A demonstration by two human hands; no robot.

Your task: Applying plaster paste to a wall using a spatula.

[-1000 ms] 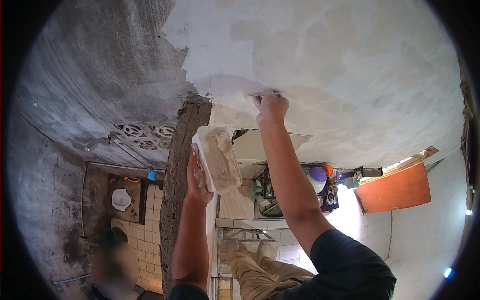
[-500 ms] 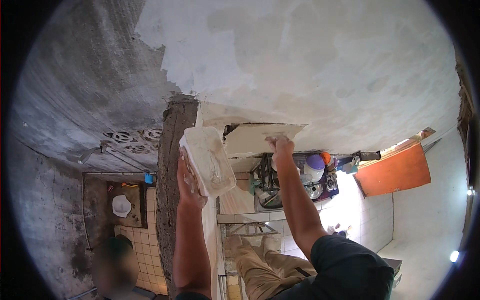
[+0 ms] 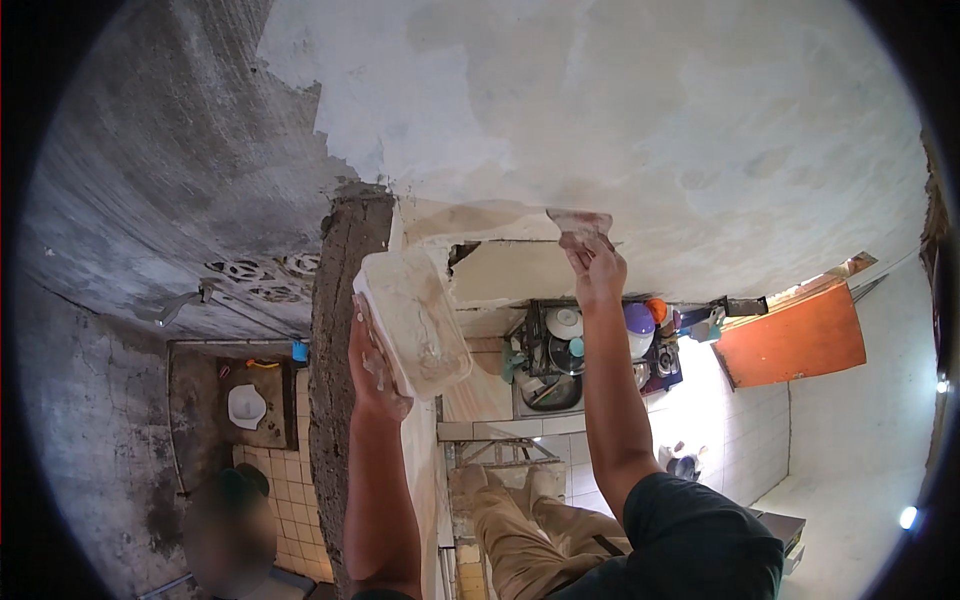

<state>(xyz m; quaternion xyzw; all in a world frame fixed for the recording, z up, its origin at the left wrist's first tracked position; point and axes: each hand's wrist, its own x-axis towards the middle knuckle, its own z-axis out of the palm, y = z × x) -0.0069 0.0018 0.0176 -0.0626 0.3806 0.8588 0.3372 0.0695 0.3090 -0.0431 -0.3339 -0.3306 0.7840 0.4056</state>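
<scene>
**Working pale paste along a wall with a scraper**

The left hand (image 3: 375, 370) supports a white tub (image 3: 440, 388) from its left side; the thumb-side grip and the base are partly hidden. The tub is tilted so that its mouth shows, with pale paste (image 3: 415, 310) spread inside and smears on the skin. The right hand (image 3: 600, 268) is closed on a flat scraper (image 3: 582, 222), blade edge turned away from the body, at the pale wall (image 3: 620, 120) just above the sharp upper edge of a cream panel (image 3: 515, 272). Whether the blade touches the wall along its full width cannot be told.

The step appears to be spreading and smoothing. For an even coat, the blade should probably lie at a low angle, with steady pressure across its width and strokes that overlap slightly. A small load should drop less onto the dishes (image 3: 563, 322) below. Near the dark gap (image 3: 460, 254) at the panel's left end, and beside the rough grey post (image 3: 345, 275), lighter strokes seem wise, since an edge could catch. Keeping the tub close and level would shorten each reload.
</scene>
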